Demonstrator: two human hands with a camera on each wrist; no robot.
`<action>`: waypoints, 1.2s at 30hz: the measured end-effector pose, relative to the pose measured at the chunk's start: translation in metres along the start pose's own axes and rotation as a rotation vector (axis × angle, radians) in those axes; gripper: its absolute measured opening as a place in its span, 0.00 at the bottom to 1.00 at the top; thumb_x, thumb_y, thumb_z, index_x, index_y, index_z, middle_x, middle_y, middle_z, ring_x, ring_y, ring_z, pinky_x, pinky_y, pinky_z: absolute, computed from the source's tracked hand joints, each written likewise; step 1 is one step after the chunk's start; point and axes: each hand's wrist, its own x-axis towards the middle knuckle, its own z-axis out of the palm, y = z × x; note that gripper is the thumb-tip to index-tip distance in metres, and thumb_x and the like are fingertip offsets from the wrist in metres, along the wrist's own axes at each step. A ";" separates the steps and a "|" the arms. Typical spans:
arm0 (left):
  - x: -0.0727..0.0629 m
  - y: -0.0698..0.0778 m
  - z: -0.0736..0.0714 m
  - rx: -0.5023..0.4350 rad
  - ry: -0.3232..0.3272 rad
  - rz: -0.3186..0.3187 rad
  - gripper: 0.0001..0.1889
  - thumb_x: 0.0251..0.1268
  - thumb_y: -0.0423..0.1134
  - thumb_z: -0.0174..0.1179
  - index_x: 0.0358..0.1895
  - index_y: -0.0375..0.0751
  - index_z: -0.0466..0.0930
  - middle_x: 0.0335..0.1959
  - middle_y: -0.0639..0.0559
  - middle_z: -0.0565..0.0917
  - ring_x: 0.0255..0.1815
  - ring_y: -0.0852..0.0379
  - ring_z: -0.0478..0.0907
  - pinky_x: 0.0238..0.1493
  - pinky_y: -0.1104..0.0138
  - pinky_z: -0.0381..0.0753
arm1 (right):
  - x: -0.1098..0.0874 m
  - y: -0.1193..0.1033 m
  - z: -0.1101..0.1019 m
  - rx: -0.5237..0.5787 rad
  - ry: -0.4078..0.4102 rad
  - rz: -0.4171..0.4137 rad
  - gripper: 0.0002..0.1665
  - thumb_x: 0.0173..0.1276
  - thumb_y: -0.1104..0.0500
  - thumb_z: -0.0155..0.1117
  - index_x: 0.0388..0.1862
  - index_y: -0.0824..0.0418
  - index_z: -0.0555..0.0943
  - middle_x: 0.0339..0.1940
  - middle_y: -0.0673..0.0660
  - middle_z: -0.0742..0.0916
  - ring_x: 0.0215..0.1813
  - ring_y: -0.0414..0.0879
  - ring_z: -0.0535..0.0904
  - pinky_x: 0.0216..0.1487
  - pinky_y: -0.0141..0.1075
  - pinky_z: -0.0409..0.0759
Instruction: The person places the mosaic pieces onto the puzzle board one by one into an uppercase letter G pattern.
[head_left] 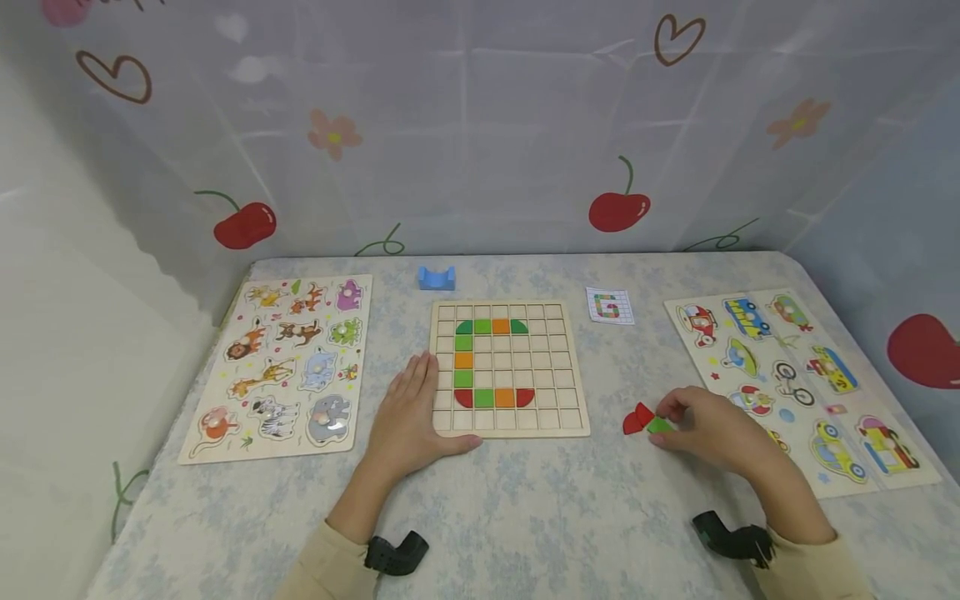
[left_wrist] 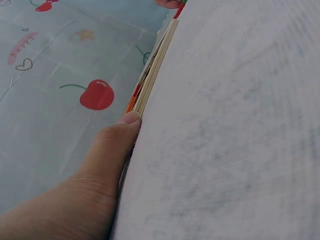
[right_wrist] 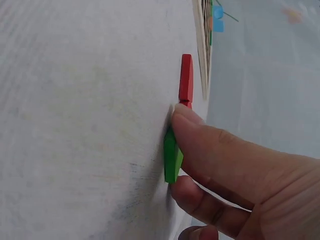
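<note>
A square wooden grid board [head_left: 551, 371] lies mid-table, with green, orange and red pieces set in a C shape. My left hand [head_left: 405, 417] rests at its lower left corner, fingers straight along the left side and thumb [left_wrist: 112, 147] against the near edge. To the right of the board, my right hand [head_left: 712, 432] pinches a green block [right_wrist: 172, 155] between thumb and fingers, low over the table. Two red quarter-round blocks [head_left: 634, 420] lie just left of the green one; the right wrist view shows a red block [right_wrist: 186, 77] beyond the thumb.
An animal puzzle board [head_left: 348, 429] lies at left, a vehicle puzzle board [head_left: 907, 477] at right, beneath the right forearm. Behind the grid board stand a small blue block [head_left: 437, 280] and a pattern card [head_left: 610, 307]. A printed curtain hangs along the table's far edge.
</note>
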 end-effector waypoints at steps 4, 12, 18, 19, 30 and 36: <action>0.000 0.000 0.000 0.001 0.003 -0.002 0.73 0.37 0.82 0.62 0.80 0.38 0.40 0.83 0.46 0.43 0.84 0.50 0.37 0.82 0.53 0.43 | -0.001 0.001 0.000 0.015 0.001 -0.006 0.21 0.55 0.49 0.78 0.41 0.57 0.80 0.37 0.52 0.80 0.41 0.47 0.73 0.39 0.37 0.72; 0.000 0.001 0.000 -0.009 0.007 0.000 0.72 0.38 0.81 0.63 0.80 0.38 0.40 0.83 0.46 0.43 0.84 0.50 0.38 0.82 0.52 0.44 | 0.002 0.006 -0.001 0.089 0.000 -0.095 0.14 0.63 0.59 0.72 0.43 0.54 0.76 0.36 0.50 0.81 0.38 0.45 0.73 0.34 0.30 0.73; -0.001 0.000 0.001 -0.002 0.008 -0.001 0.72 0.38 0.81 0.62 0.80 0.37 0.41 0.83 0.46 0.44 0.84 0.49 0.39 0.82 0.52 0.45 | 0.014 0.003 -0.006 0.141 0.038 -0.127 0.12 0.68 0.60 0.67 0.47 0.56 0.76 0.43 0.54 0.82 0.34 0.44 0.73 0.33 0.30 0.74; -0.001 0.000 0.001 -0.004 0.008 0.000 0.72 0.38 0.81 0.62 0.80 0.37 0.41 0.83 0.46 0.44 0.84 0.49 0.39 0.82 0.52 0.45 | 0.016 0.000 -0.007 0.146 0.045 -0.134 0.12 0.68 0.60 0.67 0.47 0.57 0.76 0.43 0.55 0.82 0.32 0.45 0.73 0.33 0.31 0.73; -0.001 0.000 0.001 -0.009 0.015 0.005 0.72 0.38 0.81 0.63 0.80 0.37 0.42 0.83 0.45 0.44 0.84 0.49 0.39 0.82 0.52 0.44 | 0.056 -0.055 0.014 0.210 0.051 -0.222 0.08 0.69 0.60 0.65 0.46 0.54 0.78 0.43 0.54 0.83 0.30 0.47 0.73 0.29 0.34 0.75; -0.001 0.001 -0.001 -0.016 0.014 0.003 0.72 0.38 0.81 0.63 0.80 0.37 0.41 0.83 0.45 0.44 0.84 0.49 0.39 0.82 0.53 0.44 | 0.072 -0.086 0.034 0.279 0.042 -0.288 0.07 0.69 0.60 0.66 0.45 0.54 0.79 0.40 0.53 0.83 0.32 0.46 0.73 0.35 0.34 0.74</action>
